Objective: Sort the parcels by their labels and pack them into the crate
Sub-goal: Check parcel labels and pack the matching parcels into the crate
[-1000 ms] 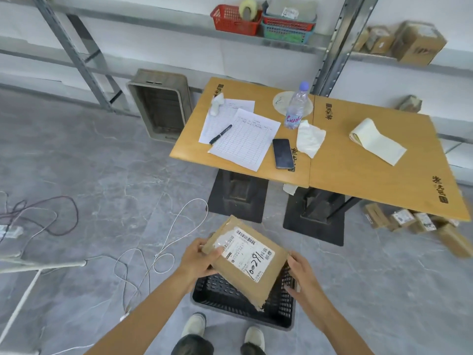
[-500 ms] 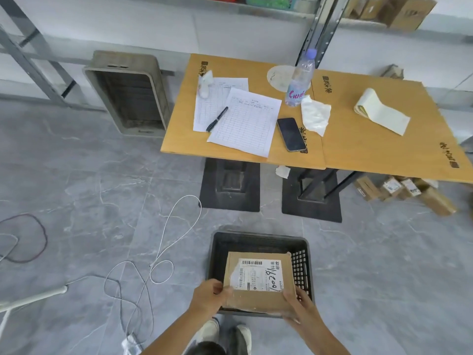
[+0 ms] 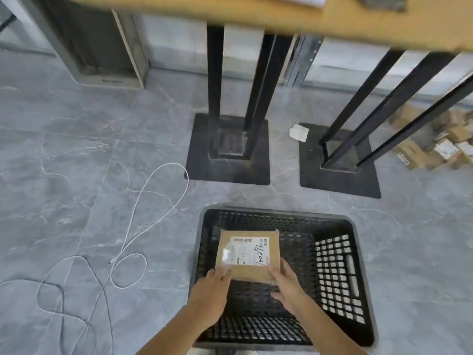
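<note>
From the head view, I see the flat brown cardboard parcel with a white printed label (image 3: 247, 254) now down inside the black perforated plastic crate (image 3: 337, 272), in its far-left corner, label up with handwritten digits along its right edge. Half a second ago it was held level above the crate's rim, and a second ago it was tilted up in front of me for reading; so the label check looks finished and this is the placing step.

My left hand (image 3: 211, 295) sits at the parcel's near-left corner, fingers curled close together with the tips on the cardboard edge. My right hand (image 3: 288, 288) is at the near-right corner, thumb on top of the parcel and the other fingers spread loosely below its edge. Both are touching it, but I cannot tell whether the parcel already rests on the crate floor or is carried by the hands.

The view has dropped a lot: only the orange-brown wooden table edge (image 3: 281, 24) and its black metal legs on square base plates (image 3: 230, 149) remain above, with a loose white cable (image 3: 158, 201) looping on the grey floor to the left.

More small brown cardboard boxes (image 3: 435, 147) lie piled under the table's right end, well apart from the crate. I judge these are the remaining parcels, so the crate is barely started.
</note>
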A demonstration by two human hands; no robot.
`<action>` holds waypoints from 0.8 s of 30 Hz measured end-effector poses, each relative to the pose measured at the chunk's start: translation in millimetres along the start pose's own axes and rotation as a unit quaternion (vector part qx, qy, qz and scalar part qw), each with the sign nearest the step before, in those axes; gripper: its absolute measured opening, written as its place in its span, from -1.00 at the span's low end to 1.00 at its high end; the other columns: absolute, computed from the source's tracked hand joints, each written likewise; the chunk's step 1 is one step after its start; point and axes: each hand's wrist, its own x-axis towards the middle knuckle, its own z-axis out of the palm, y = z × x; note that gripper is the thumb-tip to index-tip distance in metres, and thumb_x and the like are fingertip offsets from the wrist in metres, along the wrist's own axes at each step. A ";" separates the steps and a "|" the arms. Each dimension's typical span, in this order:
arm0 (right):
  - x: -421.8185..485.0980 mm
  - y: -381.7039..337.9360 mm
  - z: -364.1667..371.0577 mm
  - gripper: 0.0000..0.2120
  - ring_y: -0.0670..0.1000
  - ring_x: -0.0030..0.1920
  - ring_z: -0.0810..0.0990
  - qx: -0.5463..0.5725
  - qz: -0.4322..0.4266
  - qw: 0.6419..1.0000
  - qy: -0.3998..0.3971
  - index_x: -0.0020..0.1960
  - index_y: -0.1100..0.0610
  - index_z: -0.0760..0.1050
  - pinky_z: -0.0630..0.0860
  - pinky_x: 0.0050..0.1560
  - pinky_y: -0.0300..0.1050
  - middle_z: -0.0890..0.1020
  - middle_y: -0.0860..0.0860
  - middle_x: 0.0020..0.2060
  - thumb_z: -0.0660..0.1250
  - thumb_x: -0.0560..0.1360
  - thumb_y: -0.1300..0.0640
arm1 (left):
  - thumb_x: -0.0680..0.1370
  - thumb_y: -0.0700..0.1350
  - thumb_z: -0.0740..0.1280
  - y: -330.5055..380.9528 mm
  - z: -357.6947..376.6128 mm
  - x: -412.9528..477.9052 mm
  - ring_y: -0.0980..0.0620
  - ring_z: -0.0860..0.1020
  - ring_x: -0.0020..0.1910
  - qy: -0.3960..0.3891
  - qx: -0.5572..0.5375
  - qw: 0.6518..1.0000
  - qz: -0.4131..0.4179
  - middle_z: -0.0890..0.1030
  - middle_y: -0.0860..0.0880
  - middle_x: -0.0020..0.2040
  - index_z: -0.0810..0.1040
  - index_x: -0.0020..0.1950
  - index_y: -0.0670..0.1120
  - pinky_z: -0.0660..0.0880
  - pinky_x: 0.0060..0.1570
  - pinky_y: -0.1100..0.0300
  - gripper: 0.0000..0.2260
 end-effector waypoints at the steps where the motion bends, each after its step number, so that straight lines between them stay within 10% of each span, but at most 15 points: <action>1: 28.8 8.9 8.5 -0.48 0.17 0.42 0.30 -0.007 -0.004 1.000 0.000 0.52 -0.01 0.13 0.18 0.38 0.30 0.34 0.05 0.43 0.21 0.61 0.09 | 0.62 -0.13 0.16 -9.4 16.2 20.6 -0.07 0.32 0.39 -0.004 0.030 0.999 0.009 0.13 -0.04 0.52 0.04 0.52 0.00 0.35 0.36 0.04 -0.49; 6: 144.9 35.9 52.3 -0.50 0.17 0.42 0.30 0.000 -0.002 1.000 0.027 0.54 0.01 0.06 0.27 0.37 0.18 0.30 0.07 0.45 0.10 0.65 0.17 | 0.57 -0.21 0.18 -48.3 64.2 101.2 -0.16 -0.06 0.53 -0.071 0.193 0.978 0.042 -0.04 -0.12 0.55 0.05 0.53 -0.12 0.08 0.48 -0.10 -0.44; 13: 162.5 27.0 66.4 -0.34 0.21 0.54 -0.14 -0.232 0.010 0.968 0.096 0.55 -0.01 -0.29 -0.05 0.50 0.15 -0.19 0.11 0.55 0.02 0.63 -0.14 | 0.58 -0.19 0.18 -50.6 42.7 94.8 -0.17 0.08 0.49 -0.057 0.233 0.966 0.095 0.22 -0.21 0.46 0.32 0.38 -0.16 0.12 0.46 -0.06 -0.64; 24: -198.7 -209.0 4.1 -0.64 0.06 0.30 0.44 -0.331 -0.269 0.904 0.023 0.38 0.20 0.37 0.29 0.17 -0.27 0.47 0.14 0.34 0.08 0.65 0.10 | 0.58 -0.08 0.15 85.0 -274.7 -86.6 -0.07 0.46 0.21 0.172 0.108 0.972 0.116 0.49 -0.07 0.22 0.41 0.26 -0.04 0.40 0.19 0.07 -0.74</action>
